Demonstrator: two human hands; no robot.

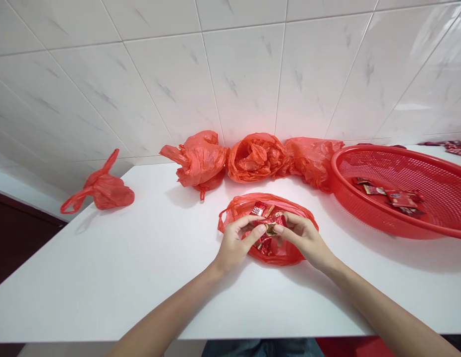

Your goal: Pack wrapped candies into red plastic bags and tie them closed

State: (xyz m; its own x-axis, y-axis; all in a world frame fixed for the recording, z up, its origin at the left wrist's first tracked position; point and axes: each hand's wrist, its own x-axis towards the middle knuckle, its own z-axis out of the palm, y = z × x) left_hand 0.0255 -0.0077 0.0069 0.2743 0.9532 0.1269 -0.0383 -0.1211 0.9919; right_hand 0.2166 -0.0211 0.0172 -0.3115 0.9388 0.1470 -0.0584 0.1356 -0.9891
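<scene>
The left hand (234, 243) and right hand (303, 238) pinch a small gold-and-red foil packet (270, 228) closed between their fingertips, its long axis apparently crosswise, partly hidden, just above a red plastic bag (299, 220) on the white table (104, 282)

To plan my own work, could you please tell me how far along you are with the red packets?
Done: several red sachets lie in the round red plastic basket. In hand: the left hand and right hand pinch a small gold-and-red packet. Still left: more red packets in the open red plastic bag.
</scene>
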